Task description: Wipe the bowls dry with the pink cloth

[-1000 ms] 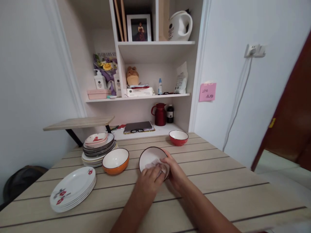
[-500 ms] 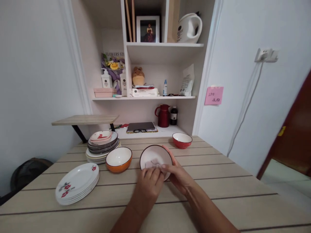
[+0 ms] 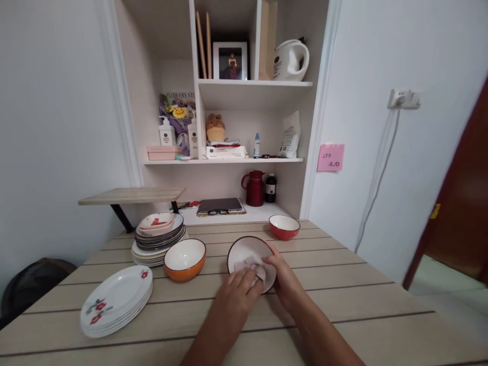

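A dark-rimmed bowl (image 3: 240, 250) with a white inside is tipped toward me above the table. My right hand (image 3: 285, 278) grips its right side, thumb over the rim and fingers behind. Inside the bowl, my left hand (image 3: 241, 291) presses a crumpled pale tissue (image 3: 256, 265) against the surface, fingers closed on it. Left of the held bowl stands an orange bowl (image 3: 185, 274), upright. Farther back on the right sits a red bowl (image 3: 284, 232), also upright.
White flower-patterned plates (image 3: 124, 292) are stacked at the front left. Behind them is a mixed stack of plates (image 3: 158, 241) topped by small heart dishes (image 3: 157, 221). A raised wooden stand (image 3: 131, 195) and a shelf unit (image 3: 251, 89) with a red jug (image 3: 255, 189) line the back.
The held bowl has shifted slightly right and down in view with my hands. My left hand has moved the tissue within the bowl. The view has tilted up a little.
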Tool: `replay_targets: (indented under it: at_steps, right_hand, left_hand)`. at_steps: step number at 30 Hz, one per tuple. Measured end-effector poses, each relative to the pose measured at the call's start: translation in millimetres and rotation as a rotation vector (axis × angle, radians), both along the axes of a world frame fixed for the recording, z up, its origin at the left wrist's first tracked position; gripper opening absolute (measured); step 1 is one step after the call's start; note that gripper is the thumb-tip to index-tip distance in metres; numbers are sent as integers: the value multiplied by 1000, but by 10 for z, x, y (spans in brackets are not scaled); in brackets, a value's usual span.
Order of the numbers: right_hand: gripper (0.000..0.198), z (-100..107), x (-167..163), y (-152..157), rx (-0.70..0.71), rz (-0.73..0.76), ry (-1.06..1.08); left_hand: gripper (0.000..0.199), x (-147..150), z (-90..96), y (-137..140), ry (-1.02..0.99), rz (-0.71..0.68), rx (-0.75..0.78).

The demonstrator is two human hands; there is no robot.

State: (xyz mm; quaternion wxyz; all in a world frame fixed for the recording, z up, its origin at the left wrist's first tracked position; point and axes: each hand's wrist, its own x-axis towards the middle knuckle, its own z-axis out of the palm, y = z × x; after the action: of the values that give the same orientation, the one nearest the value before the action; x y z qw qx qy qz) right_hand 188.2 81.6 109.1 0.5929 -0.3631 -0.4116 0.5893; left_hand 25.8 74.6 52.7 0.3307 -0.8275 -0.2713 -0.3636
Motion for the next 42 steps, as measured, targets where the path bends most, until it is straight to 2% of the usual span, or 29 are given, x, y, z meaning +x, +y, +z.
replay_targets:
  at_steps: [3, 6, 11, 17, 21, 25, 28, 31, 34, 37, 42]
  right_hand:
    - [66, 70, 167, -22, -11, 45, -99]
    - [71, 85, 210, -52, -9, 119, -156]
    - [94, 66, 124, -94, -33, 131, 14]
    - [114, 32, -86, -131, 57, 200, 206]
    - [110, -97, -304, -114, 74, 256, 245]
    - [85, -196, -412, -58, 4, 180, 240]
    - [68, -143, -325, -29, -31, 83, 196]
    - [58, -17, -112, -27, 43, 37, 110]
    - [59, 82, 102, -45, 102, 79, -10]
    - [60, 115, 199, -70, 90, 148, -90]
    - [85, 101, 162, -108, 33, 175, 18]
  left_hand:
    - [22, -14, 7, -26, 80, 40, 29]
    - [18, -13, 6, -50, 85, 72, 74]
    - [23, 8, 10, -68, -3, 73, 142]
    - [26, -9, 62, -83, -131, 41, 147]
    - [29, -37, 80, -88, -206, 60, 76]
    - [30, -23, 58, -38, -205, 35, 101]
    - [33, 1, 48, -8, -130, 21, 99]
    - [34, 3, 62, -18, -47, 18, 57]
    - [32, -9, 75, -44, 1, -1, 84]
    - [25, -21, 71, -54, 27, 19, 114]
    - [23, -38, 77, -57, -6, 25, 169]
